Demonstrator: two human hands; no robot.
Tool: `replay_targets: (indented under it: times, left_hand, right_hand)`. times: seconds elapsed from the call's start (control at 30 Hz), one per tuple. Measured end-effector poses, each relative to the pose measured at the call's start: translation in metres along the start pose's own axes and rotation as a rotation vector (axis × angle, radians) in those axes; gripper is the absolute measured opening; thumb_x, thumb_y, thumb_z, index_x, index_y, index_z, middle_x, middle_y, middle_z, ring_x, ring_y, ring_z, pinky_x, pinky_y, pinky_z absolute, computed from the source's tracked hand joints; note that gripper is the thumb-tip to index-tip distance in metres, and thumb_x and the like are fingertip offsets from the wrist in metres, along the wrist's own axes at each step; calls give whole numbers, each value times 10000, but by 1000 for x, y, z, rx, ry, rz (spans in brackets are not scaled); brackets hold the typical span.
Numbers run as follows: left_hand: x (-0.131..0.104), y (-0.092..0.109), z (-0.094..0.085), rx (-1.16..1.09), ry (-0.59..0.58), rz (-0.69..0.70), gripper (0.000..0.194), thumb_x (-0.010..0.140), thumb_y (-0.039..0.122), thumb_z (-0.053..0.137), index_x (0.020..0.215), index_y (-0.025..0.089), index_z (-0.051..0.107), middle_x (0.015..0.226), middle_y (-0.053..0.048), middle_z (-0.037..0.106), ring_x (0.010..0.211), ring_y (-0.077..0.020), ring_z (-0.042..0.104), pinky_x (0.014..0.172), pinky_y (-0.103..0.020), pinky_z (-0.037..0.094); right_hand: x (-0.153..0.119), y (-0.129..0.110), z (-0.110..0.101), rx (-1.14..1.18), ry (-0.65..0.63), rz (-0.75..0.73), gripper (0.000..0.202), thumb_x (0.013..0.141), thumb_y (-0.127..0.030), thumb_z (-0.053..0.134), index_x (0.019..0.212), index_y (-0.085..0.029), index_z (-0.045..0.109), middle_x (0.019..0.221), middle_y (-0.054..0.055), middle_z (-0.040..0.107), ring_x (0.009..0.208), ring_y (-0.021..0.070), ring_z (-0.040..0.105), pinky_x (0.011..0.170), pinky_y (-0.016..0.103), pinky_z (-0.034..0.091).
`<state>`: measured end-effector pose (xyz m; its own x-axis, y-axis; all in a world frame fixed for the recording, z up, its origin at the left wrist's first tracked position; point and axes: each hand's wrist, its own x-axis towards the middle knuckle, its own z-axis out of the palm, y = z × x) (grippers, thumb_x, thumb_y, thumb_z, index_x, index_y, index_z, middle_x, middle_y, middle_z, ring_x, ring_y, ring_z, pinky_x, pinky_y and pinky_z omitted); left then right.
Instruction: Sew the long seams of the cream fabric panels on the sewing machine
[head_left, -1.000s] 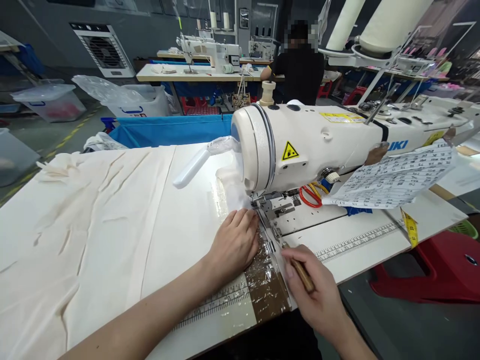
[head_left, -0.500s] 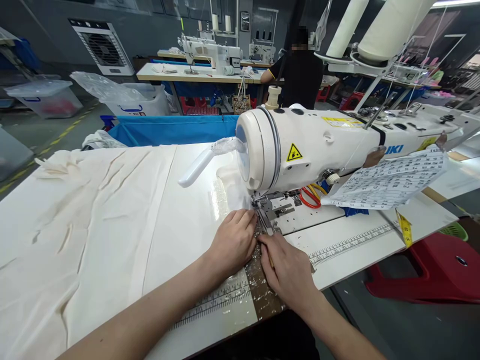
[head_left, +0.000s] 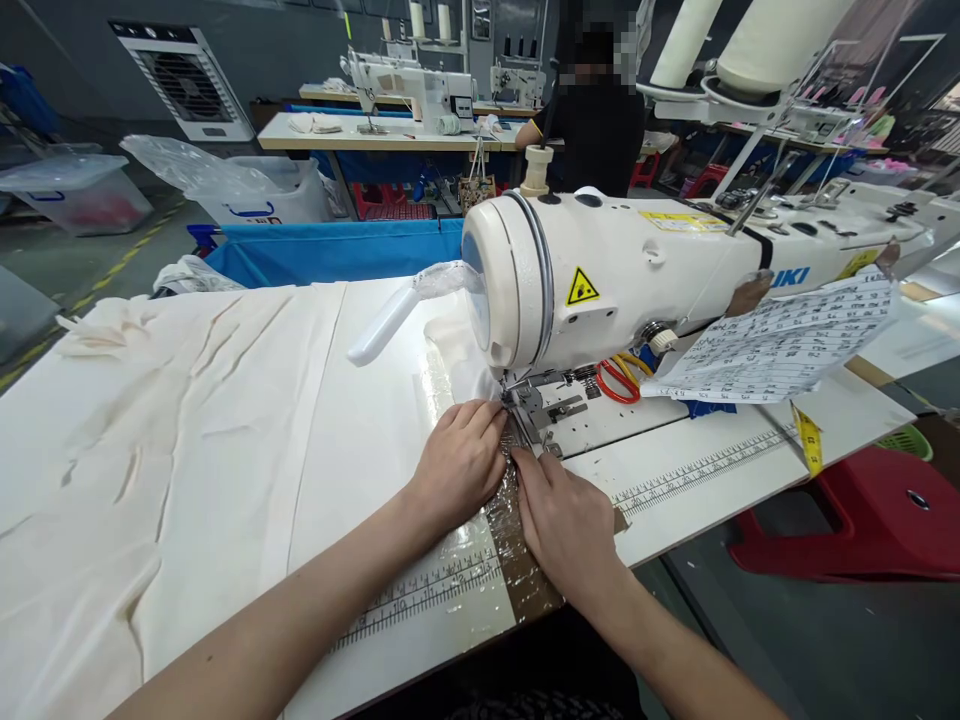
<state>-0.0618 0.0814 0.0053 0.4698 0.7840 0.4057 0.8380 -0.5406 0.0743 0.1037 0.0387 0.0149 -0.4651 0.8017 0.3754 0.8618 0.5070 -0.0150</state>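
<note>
My left hand [head_left: 463, 462] is closed just in front of the sewing machine's needle area [head_left: 517, 395], with the fingers bent down and pressed together. Beside it, my right hand [head_left: 568, 512] is closed too, thumb and forefinger together near the metal guide. Whatever either hand grips is hidden under the fingers. The white sewing machine [head_left: 600, 275] reaches in from the right, its rounded end above my left hand. A strip of brown, tape-covered tabletop [head_left: 521, 570] shows between my wrists. Behind my left hand lies whitish material [head_left: 448, 345], partly covered by the machine head.
Cream fabric [head_left: 225, 430] spreads over the left of the table. Red-handled scissors [head_left: 617, 382] lie behind the needle plate, and a written sheet [head_left: 787, 340] hangs on the machine. A yellow tape measure [head_left: 808, 438] dangles at right above a red stool [head_left: 862, 515]. A person [head_left: 596, 130] sits beyond.
The view has shifted slightly, so the machine and table sit a little higher and further left. Both hands stay closed by the needle area, almost in the same place.
</note>
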Motion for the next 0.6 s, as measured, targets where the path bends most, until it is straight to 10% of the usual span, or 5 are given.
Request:
replay_targets:
  times: [0.2, 0.37, 0.47, 0.6]
  left_hand:
    - [2, 1, -6, -25, -44, -88, 369, 952, 195, 391, 1251, 79, 573, 1296, -146, 600, 1225, -274, 526, 1047, -470, 441]
    - [-9, 12, -59, 57, -230, -74, 319, 961, 242, 445, 1212, 96, 576, 1275, -156, 607, 1206, -294, 551, 1034, -507, 456]
    - [-40, 9, -95, -18, -253, -67, 274, 968, 236, 448, 1177, 122, 584, 1137, -118, 661, 1070, -242, 622, 921, -419, 531]
    - [-122, -7, -121, -80, -55, -400, 274, 989, 220, 401, 1179, 181, 594, 1097, -68, 682, 964, -173, 657, 805, -316, 565]
  right_hand:
    - [-24, 19, -12, 502, 51, 19, 289, 1024, -181, 378, 1202, -161, 605, 994, 100, 715, 836, 216, 694, 709, 297, 539]
    - [-41, 38, -15, 848, -16, 292, 399, 1020, -387, 444, 1384, -235, 505, 1198, 81, 694, 1024, 203, 681, 849, 263, 551]
    - [-45, 47, -4, 924, -93, 462, 536, 961, -517, 503, 1411, -227, 488, 1178, 97, 705, 1003, 230, 701, 707, 215, 580]
    - [-52, 54, 16, 987, -120, 466, 563, 858, -572, 600, 1290, -211, 578, 1207, 120, 699, 1069, 288, 686, 700, 216, 605]
